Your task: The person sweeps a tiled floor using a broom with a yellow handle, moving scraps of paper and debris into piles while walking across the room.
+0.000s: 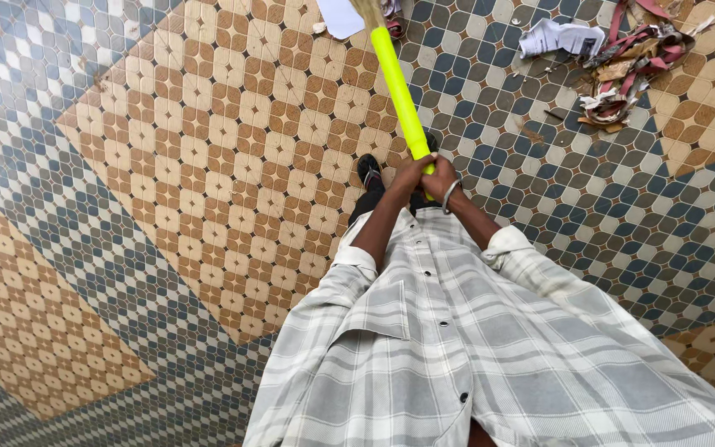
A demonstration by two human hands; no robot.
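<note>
A: Starting at the left, nothing but patterned floor tiles (126, 207), brown and blue bands running diagonally.

B: And in the middle, the yellow broom handle (399, 91)! Long axis runs from the hands up and slightly left to the far edge, bristle end (367, 10) pointing away from the person.

A: Grip?

B: Left hand (407, 175) is wrapped fully closed round the near end of the handle. Right hand (440, 178) is clamped tight just beside it, touching it, a metal bangle (450, 197) on that wrist. Both arms come out of a grey checked shirt (457, 348).

A: Beyond the hands?

B: A dark shoe (369, 171) just left of them on the tiles.

A: Far right?

B: A pile of paper scraps and red strips (622, 58), well apart from the bristles. A white sheet (341, 16) lies just beside the bristle end.
</note>
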